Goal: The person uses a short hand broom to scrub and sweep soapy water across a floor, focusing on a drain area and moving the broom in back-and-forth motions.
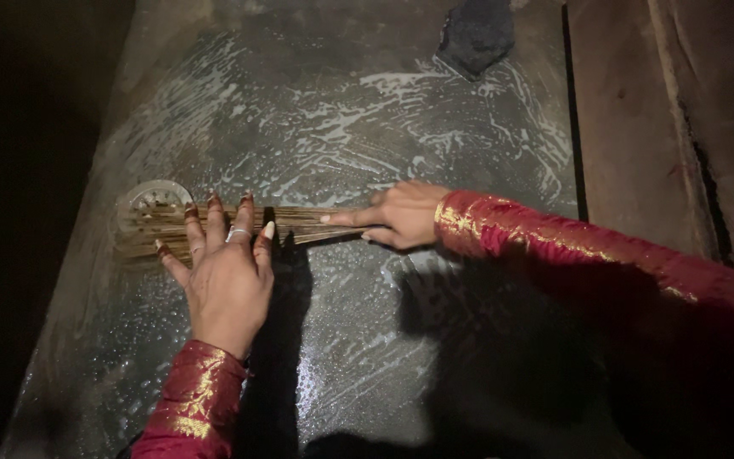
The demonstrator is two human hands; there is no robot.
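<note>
A bundle of thin straw-coloured broom sticks (295, 223) lies flat on the wet, soapy grey floor (358, 340). My right hand (401, 214) grips the bundle's narrow end. Its splayed tips reach a round metal drain cover (150, 200) at the left. My left hand (224, 268) is spread flat, fingers apart, pressing down on the sticks near the drain. It wears a ring, and both arms are in red sleeves with gold pattern.
White soap streaks cover the floor toward the back. A dark grey object (476, 34) rests at the far edge. A raised brown ledge (630, 127) runs along the right side. The left side is in deep shadow.
</note>
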